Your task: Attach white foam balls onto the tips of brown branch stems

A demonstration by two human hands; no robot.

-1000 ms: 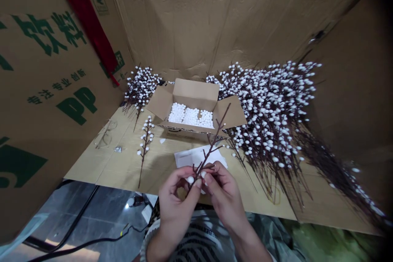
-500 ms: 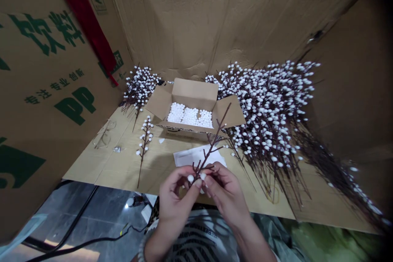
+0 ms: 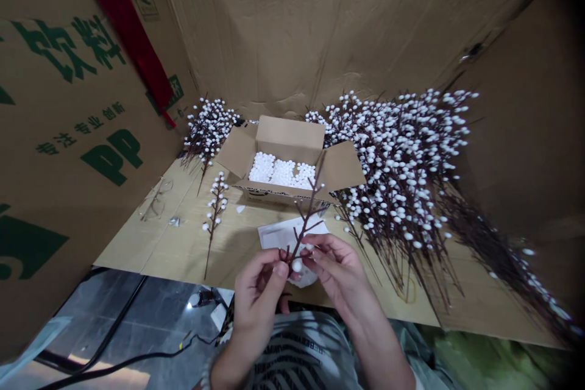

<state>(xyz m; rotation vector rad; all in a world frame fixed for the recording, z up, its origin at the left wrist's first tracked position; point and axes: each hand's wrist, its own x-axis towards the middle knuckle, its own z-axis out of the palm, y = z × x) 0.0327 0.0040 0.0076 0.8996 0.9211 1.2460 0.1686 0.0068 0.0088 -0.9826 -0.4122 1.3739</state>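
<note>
My left hand (image 3: 260,289) pinches the lower stem of a thin brown bare twig (image 3: 307,213) that rises toward the box. A white foam bead (image 3: 297,265) sits low on the twig between my two hands. My right hand (image 3: 336,271) has its fingers closed at the bead and twig from the right. Behind the twig stands a small open cardboard box (image 3: 278,134) filled with white foam beads (image 3: 283,173).
A big heap of beaded branches (image 3: 402,170) lies at the right, a smaller bunch (image 3: 208,128) at the back left, one beaded sprig (image 3: 214,210) to the left. White paper (image 3: 278,234) lies under my hands. Cardboard walls surround the cardboard tabletop (image 3: 183,244). Cables run on the floor below.
The twig has tilted more upright and turned in my fingers. The bead now sits lower between my hands, and my left thumb has closed over the stem.
</note>
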